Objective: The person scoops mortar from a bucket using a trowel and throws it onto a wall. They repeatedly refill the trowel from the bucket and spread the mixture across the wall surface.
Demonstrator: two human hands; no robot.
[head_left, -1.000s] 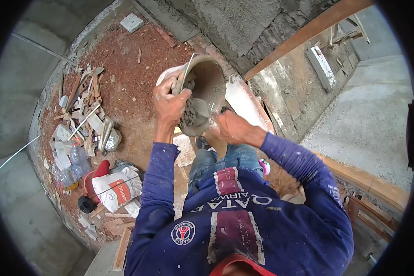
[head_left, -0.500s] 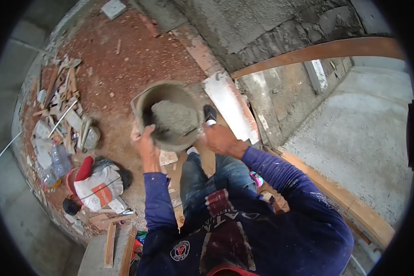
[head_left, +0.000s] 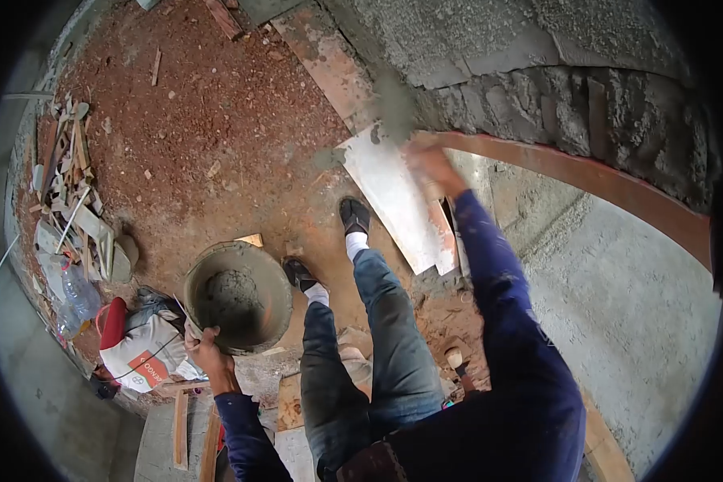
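Head view: left hand (head_left: 207, 351) grips bucket (head_left: 238, 297) rim; right hand (head_left: 430, 166) blurred at wall (head_left: 490, 48), grip unclear.

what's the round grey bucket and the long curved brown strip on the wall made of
The round grey bucket looks like plastic or rubber, matte and caked with grey mortar; the coating hides the surface. The long curved brown strip looks like bare, unpainted wood, judging by its even reddish-brown tone.

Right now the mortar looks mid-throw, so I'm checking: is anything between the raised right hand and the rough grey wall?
Nothing visible. The right hand is blurred beside the rough grey wall, above the reddish wooden strip.
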